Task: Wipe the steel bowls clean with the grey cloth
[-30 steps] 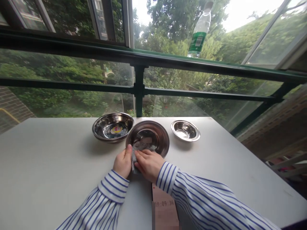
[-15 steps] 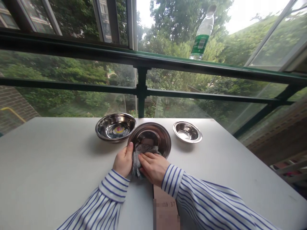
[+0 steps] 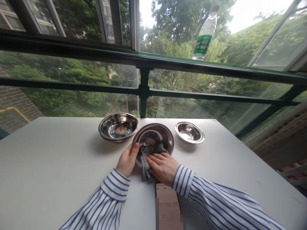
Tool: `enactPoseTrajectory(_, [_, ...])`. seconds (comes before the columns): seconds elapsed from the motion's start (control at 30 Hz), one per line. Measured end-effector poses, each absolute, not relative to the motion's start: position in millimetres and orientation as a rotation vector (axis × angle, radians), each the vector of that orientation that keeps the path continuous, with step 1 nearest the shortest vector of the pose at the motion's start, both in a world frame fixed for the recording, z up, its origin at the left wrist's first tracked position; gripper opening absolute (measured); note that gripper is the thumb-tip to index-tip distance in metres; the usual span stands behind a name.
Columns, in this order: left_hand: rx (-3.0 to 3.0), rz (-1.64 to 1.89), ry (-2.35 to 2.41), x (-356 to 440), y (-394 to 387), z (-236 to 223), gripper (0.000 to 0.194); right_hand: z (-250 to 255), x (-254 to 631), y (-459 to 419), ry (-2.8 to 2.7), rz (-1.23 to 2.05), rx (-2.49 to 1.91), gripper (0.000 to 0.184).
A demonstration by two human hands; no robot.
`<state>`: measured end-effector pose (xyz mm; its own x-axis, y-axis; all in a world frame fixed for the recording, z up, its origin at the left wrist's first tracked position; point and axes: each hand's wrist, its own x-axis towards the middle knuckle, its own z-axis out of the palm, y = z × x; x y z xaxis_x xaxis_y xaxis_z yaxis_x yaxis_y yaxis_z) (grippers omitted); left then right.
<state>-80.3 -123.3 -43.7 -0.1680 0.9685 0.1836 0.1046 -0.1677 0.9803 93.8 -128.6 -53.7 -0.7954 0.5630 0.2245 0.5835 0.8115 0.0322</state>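
A shiny steel bowl [image 3: 168,135] is tilted toward me above the middle of the white table. My left hand [image 3: 127,159] grips its left rim, thumb on top and the other fingers hidden beneath. My right hand [image 3: 163,166] presses a grey patterned cloth [image 3: 145,163] against the near inner side of the bowl, fingers together over it. Part of the cloth hangs over the bowl's near rim. Just beyond my left hand stands a larger steel bowl [image 3: 118,127] with a round colourful sticker inside, apparently stacked on another.
To the right is a small steel bowl [image 3: 189,132]. A phone [image 3: 168,204] lies on the white table [image 3: 67,172] below my right hand. Behind the table runs a green railing [image 3: 144,91] with glass, and a plastic bottle [image 3: 203,40] stands on its top bar.
My right hand has slid slightly right with the cloth along the bowl's inside. The whole scene has shifted a little right in view, and more of the phone shows.
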Motion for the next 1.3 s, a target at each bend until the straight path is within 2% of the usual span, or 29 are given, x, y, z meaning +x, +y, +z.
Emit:
enactPoseTrajectory(0.27, [1.379,1.353,1.237,-81.2,-124.3,-61.1,0.047,-56.2,65.6,-128.0,-2.584,0.065,-1.006,0.044])
enactPoseTrajectory(0.6, [1.315,1.348,1.276,-86.2,-124.1,-56.4,0.045,-40.8,114.5,-112.8,-2.889,-0.176,-0.936,0.040])
enactPoseTrajectory(0.9, [1.268,1.352,1.234,-87.6,-124.3,-66.6,0.048,-51.2,61.2,-124.0,-2.633,0.093,-0.945,0.046])
enactPoseTrajectory(1.13, [1.222,1.317,1.244,-82.2,-125.9,-61.2,0.045,-37.5,112.3,-116.6,-2.895,-0.073,-0.947,0.039])
enactPoseTrajectory(1.3, [1.264,1.350,1.221,-77.1,-128.5,-58.1,0.041,-39.2,94.2,-122.1,-2.791,0.102,-0.964,0.040])
